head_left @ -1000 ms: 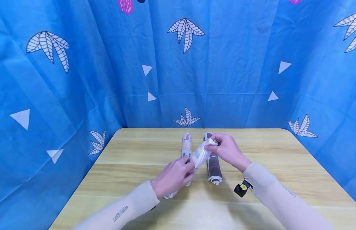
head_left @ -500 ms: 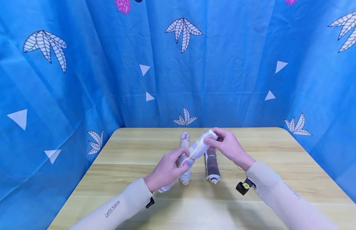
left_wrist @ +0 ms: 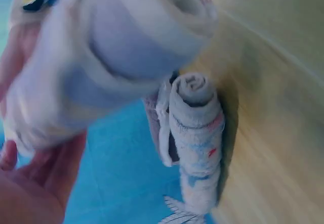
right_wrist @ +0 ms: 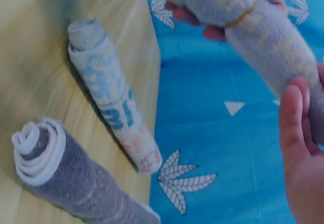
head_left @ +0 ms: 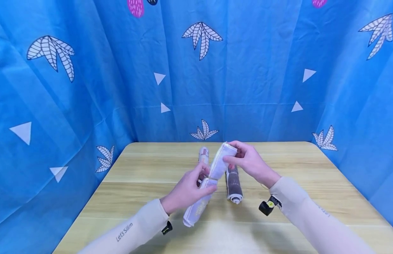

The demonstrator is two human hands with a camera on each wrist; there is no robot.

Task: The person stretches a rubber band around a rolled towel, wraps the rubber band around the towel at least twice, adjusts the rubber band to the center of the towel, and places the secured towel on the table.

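Observation:
A rolled lilac towel (head_left: 219, 167) with yellow lettering is held slantwise above the table, its middle cinched by a thin yellowish band (right_wrist: 241, 15). My right hand (head_left: 254, 163) grips its upper end between thumb and fingers. Around the middle, near the band, my left hand (head_left: 185, 190) holds it with the thumb on one side and fingers on the other. Behind it lies a pale rolled towel (right_wrist: 114, 97) with blue and orange print, partly covered in the head view. To the right lies a dark brown rolled towel (head_left: 234, 185) with white edging.
Both lying rolls rest lengthwise on a light wooden table (head_left: 145, 169). A blue curtain (head_left: 256, 70) with white leaf and triangle prints rises behind the table and along both sides. A small black device (head_left: 266, 207) sits at the right wrist.
The lilac roll has turned steeper, and its lower end now shows below the left hand. The left hand has shifted its hold and spread its thumb; the right still grips the upper end.

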